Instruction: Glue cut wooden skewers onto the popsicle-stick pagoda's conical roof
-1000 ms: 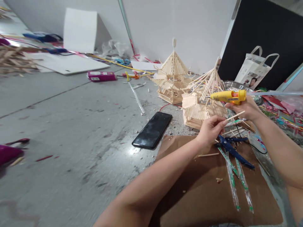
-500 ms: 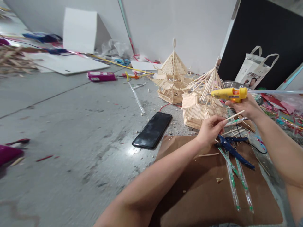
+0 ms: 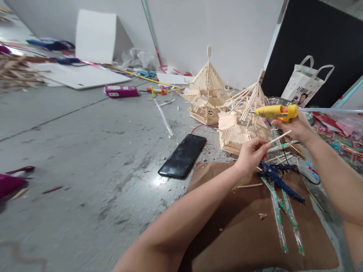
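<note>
My left hand [image 3: 251,155] pinches a short wooden stick [image 3: 280,136] that points up to the right. My right hand [image 3: 295,128] grips a yellow glue gun [image 3: 276,112], its nozzle aimed left at a half-built stick model [image 3: 241,128] with loose roof sticks. A long clear glue stick [image 3: 331,110] juts from the gun's back. A finished stick pagoda [image 3: 207,92] stands behind. Blue pliers [image 3: 279,179] lie on brown cardboard [image 3: 244,230] just below my left hand.
A black phone [image 3: 183,155] lies on the grey floor left of the cardboard. Wrapped sticks [image 3: 283,219] rest on the cardboard. A white bag [image 3: 304,85] leans on a black board at right. A pink box [image 3: 121,90], white panels and cables sit further back.
The glue gun in my right hand has shifted slightly right and up. My left hand with the stick has barely moved.
</note>
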Demonstrator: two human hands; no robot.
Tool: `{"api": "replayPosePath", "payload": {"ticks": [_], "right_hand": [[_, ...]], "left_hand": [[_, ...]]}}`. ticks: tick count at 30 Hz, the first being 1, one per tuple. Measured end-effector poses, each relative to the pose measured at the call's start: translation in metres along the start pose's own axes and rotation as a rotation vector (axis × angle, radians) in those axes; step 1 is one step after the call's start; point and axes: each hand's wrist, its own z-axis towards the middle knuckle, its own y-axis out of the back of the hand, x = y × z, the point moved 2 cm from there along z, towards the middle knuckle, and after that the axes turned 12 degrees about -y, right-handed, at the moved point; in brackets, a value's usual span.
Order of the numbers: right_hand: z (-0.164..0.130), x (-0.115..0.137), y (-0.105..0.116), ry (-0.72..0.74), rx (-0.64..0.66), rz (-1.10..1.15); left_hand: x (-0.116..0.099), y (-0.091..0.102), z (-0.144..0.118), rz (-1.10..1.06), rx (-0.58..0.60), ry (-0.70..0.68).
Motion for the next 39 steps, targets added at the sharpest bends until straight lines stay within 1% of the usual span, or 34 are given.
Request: {"api": "replayPosePath", "payload": {"ticks": [3, 7, 10, 13, 17, 22, 26, 29, 32, 36, 39], "right_hand": [[-0.001, 0.004, 0.000, 0.008, -0.001, 0.018], [-0.005, 0.010, 0.001, 0.003, 0.045, 0.038], [-0.007, 0.013, 0.001, -0.009, 0.046, 0.024], [-0.007, 0.015, -0.002, 0.014, 0.058, 0.051], [-0.005, 0.009, -0.005, 0.002, 0.072, 0.069], [-0.001, -0.002, -0.002, 0.004, 0.045, 0.069], [0.000, 0.000, -0.001, 0.034, 0.041, 0.064], [-0.002, 0.008, 0.002, 0.025, 0.010, 0.022], [-0.004, 0.016, 0.007, 0.025, -0.070, -0.038], [-0.007, 0.026, 0.016, 0.017, -0.181, -0.066], [-0.009, 0.033, 0.018, 0.036, -0.202, -0.096]], "left_hand": [[0.001, 0.001, 0.001, -0.013, -0.017, -0.001], [0.001, 0.001, 0.002, -0.028, -0.046, -0.002], [0.001, 0.001, 0.003, -0.032, -0.049, -0.002], [0.000, 0.001, 0.002, -0.028, -0.050, -0.003], [0.000, 0.001, 0.002, -0.025, -0.052, -0.005], [-0.001, 0.001, 0.002, -0.026, -0.046, -0.008], [-0.001, 0.001, 0.002, -0.032, -0.058, 0.000], [-0.001, 0.002, 0.002, -0.044, -0.086, 0.007], [-0.003, 0.004, 0.004, -0.045, -0.131, 0.004], [-0.010, 0.011, 0.010, -0.009, -0.232, -0.033], [-0.013, 0.018, 0.015, 0.016, -0.315, -0.056]]}}
